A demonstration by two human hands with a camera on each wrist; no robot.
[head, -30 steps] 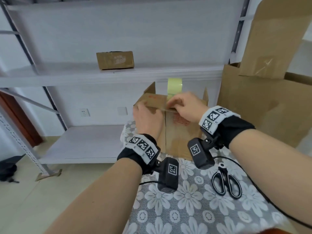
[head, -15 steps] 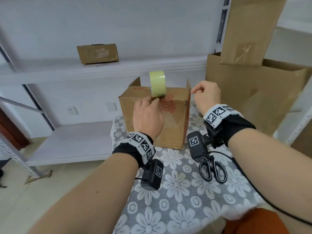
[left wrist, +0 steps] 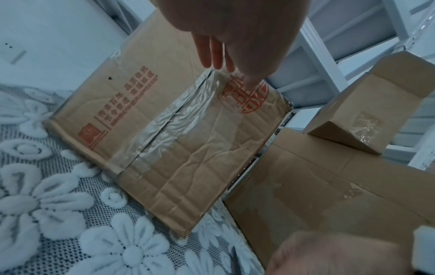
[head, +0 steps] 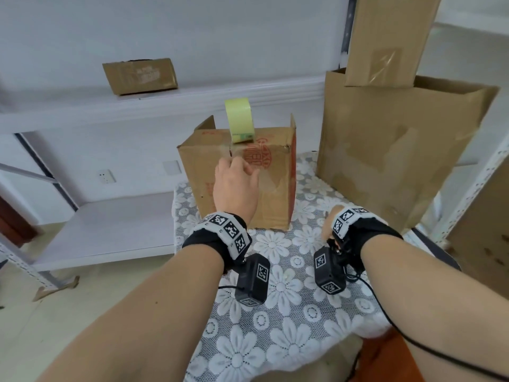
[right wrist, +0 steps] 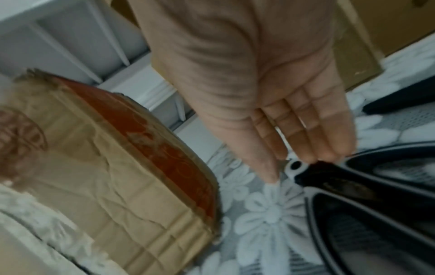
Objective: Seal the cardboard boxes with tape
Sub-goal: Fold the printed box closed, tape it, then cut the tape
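Cardboard box stands on the floral lace tablecloth, near face toward the camera, red print on it, clear tape running down the seam of that face. Two side flaps stick up at the top edge. Yellow tape roll sits upright on the box top, just above the taped seam.

Left hand is against the near face, fingers straight — tips at the upper end of the tape strip, holding nothing. Right hand is low on the tablecloth right of the box, fingers extended and together, tips touching or just over the pivot of the black-handled scissors; no grasp on them — contact hard to tell, frame blurred.

Larger open cardboard box stands just right of the task box, a tall flap above it. Small closed carton on the white metal shelf behind. Wall socket lower left.
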